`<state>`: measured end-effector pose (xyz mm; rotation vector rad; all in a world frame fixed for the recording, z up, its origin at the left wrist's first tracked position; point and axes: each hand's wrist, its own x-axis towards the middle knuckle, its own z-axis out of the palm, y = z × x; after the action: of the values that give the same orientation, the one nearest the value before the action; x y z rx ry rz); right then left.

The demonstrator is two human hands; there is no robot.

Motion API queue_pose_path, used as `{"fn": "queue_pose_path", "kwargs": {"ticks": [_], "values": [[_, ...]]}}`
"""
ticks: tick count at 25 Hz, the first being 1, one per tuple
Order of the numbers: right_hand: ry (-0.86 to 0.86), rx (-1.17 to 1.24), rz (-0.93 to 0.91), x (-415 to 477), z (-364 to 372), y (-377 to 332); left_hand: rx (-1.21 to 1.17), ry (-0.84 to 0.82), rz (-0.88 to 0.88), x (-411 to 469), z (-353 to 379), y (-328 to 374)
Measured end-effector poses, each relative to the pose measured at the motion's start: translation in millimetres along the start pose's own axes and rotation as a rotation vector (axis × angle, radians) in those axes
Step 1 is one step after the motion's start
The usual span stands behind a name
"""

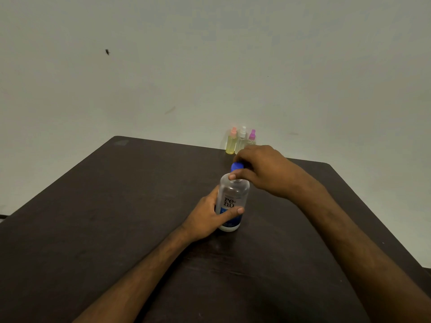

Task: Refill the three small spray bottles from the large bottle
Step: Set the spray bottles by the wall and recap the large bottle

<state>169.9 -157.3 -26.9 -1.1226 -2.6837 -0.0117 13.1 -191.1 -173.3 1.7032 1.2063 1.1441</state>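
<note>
The large clear bottle [232, 201] with a blue-and-white label stands upright in the middle of the dark table [116, 217]. My left hand [210, 217] grips its lower body, thumb across the label. My right hand [261, 171] holds the blue cap [236, 166] at the bottle's top, fingers curled round it. Three small spray bottles stand side by side at the table's far edge: one with an orange top and yellow liquid [231, 142], one with a white top [241, 139], one with a purple top [251, 137], partly hidden behind my right hand.
A pale wall [210, 66] rises directly behind the table's far edge. The table's right edge runs diagonally past my right forearm. A small dark insect-like mark [107, 52] sits on the wall at upper left.
</note>
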Motion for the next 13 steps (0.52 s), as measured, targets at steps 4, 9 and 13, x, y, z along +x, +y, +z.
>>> {"fn": "queue_pose_path", "kwargs": {"ticks": [4, 9, 13], "values": [[0.046, 0.012, 0.089, -5, 10, 2, -0.003, 0.001, 0.005, -1, 1, -1], [0.014, 0.308, -0.074, -12, -4, 9, 0.003, 0.004, -0.007, 0, 1, 1], [0.04, 0.112, -0.064, -1, -4, 4, -0.006, 0.011, -0.005, -1, 1, 3]]}}
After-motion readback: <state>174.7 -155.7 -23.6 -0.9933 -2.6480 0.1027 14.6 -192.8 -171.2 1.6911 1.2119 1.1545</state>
